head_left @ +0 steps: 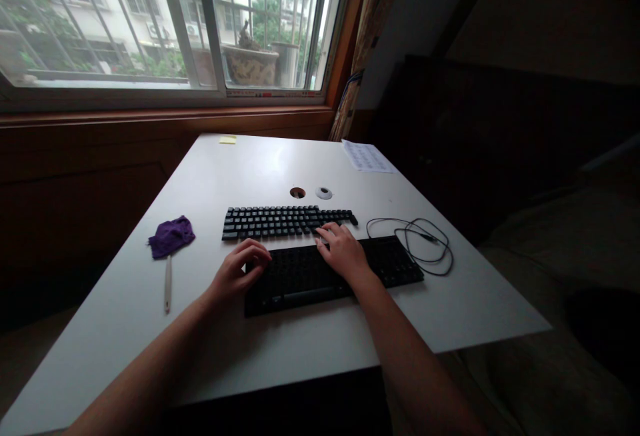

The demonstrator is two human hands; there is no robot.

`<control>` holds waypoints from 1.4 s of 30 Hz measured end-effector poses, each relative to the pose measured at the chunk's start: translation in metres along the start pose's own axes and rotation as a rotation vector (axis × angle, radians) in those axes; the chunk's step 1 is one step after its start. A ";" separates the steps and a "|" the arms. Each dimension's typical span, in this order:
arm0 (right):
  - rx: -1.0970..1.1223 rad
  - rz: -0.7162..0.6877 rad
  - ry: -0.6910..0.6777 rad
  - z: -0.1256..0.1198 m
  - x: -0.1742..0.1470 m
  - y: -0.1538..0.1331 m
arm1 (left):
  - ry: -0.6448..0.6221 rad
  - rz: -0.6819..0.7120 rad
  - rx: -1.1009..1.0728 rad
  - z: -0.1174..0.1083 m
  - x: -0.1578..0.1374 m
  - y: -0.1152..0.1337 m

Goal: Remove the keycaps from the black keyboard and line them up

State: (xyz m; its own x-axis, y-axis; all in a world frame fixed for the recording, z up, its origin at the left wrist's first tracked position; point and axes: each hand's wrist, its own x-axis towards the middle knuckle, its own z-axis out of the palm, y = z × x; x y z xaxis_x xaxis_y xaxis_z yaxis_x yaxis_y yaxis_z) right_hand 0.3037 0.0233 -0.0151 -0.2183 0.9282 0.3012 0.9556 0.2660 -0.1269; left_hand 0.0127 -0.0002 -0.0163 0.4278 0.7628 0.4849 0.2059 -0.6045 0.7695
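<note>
A black keyboard base (305, 279) lies at a slight slant on the white table, its key area dark and seemingly without most caps. Just behind it, loose black keycaps (270, 221) stand in rows, laid out like a keyboard. My left hand (240, 269) curls its fingers and thumb at the base's upper left corner, gripping that edge. Over the base's back edge reaches my right hand (343, 249), its fingertips at the front right keycaps. Its thumb and forefinger look apart; anything tiny between them is too small to make out.
A black cable (447, 249) lies coiled right of the base. At left are a purple cloth (171, 237) and a pale thin-handled tool (168, 286). Behind the keycaps are a round table hole (297, 193) and its cover (324, 193). Farther back lie printed paper (367, 156) and yellow notes (228, 140).
</note>
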 end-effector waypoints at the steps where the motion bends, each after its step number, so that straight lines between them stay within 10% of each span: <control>1: 0.000 -0.001 -0.002 0.000 0.000 0.000 | 0.000 0.001 0.005 0.000 0.000 0.000; 22: 0.016 0.001 0.014 0.001 -0.002 -0.002 | -0.001 -0.003 0.001 0.000 -0.001 -0.004; 34: 0.241 0.104 0.279 -0.035 -0.017 0.026 | 0.018 0.007 0.012 -0.001 0.000 0.000; 42: 0.157 0.054 0.048 -0.044 -0.065 -0.052 | 0.052 0.216 0.237 0.013 -0.005 0.007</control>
State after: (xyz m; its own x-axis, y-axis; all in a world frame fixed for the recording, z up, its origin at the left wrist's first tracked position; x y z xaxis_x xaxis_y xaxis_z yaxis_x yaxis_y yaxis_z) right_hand 0.2773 -0.0620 0.0136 -0.1537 0.9298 0.3343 0.9222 0.2565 -0.2895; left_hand 0.0233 -0.0112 -0.0184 0.4395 0.6183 0.6515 0.3168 -0.7854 0.5317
